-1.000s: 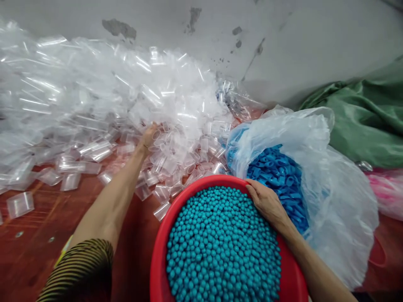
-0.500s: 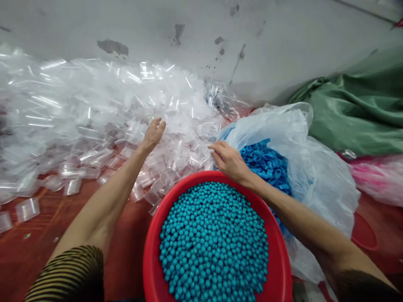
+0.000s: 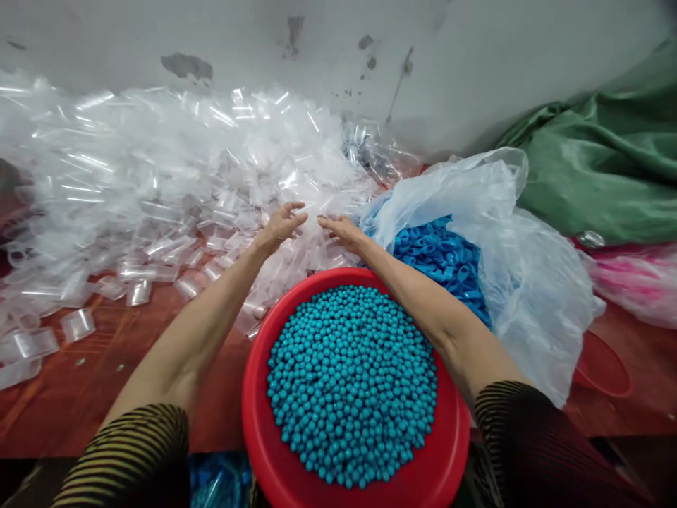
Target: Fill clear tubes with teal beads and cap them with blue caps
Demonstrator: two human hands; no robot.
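Observation:
A large heap of small clear plastic tubes [image 3: 159, 162] covers the red floor at the left and back. My left hand [image 3: 279, 226] reaches into the heap's near edge, fingers spread and open. My right hand [image 3: 343, 231] is stretched out beside it, fingers flat over the tubes, almost touching the left. Neither hand visibly holds anything. Just below my arms stands a red basin [image 3: 444, 466] heaped with small teal balls [image 3: 352, 381].
A clear plastic bag [image 3: 529, 268] of blue caps [image 3: 438, 257] lies right of the basin. A green tarp [image 3: 597, 169] is at the far right, a pink bag [image 3: 639, 286] below it. A grey stained wall [image 3: 317, 42] runs behind. A red lid [image 3: 603, 367] lies on the floor.
My right hand left the basin's rim, passed the bag of caps and moved left onto the tube heap. My left hand shifted slightly right, so both hands have come together.

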